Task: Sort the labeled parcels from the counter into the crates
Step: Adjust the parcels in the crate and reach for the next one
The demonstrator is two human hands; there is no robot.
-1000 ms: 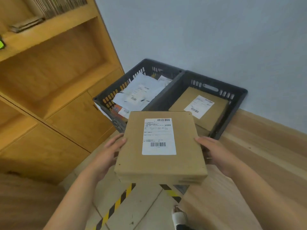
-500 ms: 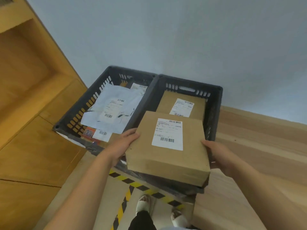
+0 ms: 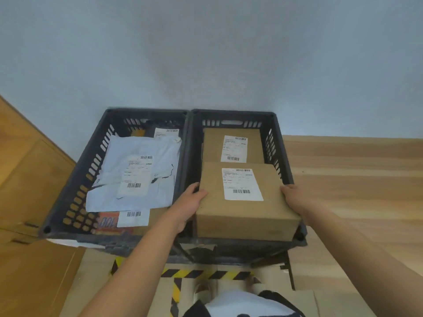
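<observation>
Over the right crate's [image 3: 233, 114] near end the cardboard parcel [image 3: 242, 216] hangs label-up, squeezed from both sides, likely for a level drop. The left grip [image 3: 191, 204] pinches its edge, thumb on top. The right grip [image 3: 295, 197] presses the opposite side; I cannot tell whether its fingers curl. Another box [image 3: 233, 143] lies behind it, and a white mailer [image 3: 137, 175] lies in the left crate [image 3: 146, 112].

Pale grey-blue wall [image 3: 206, 53], flat even light. Wooden cabinet [image 3: 34, 179] at left, light wood-plank surface [image 3: 354, 179] at right. Beige floor [image 3: 96, 284] below, marked with yellow-black hazard tape [image 3: 206, 274].

A parcel-sorting room: dark plastic crates [image 3: 75, 184] of labelled parcels, hazard-striped floor tape [image 3: 206, 273], wooden cabinets [image 3: 32, 179].
</observation>
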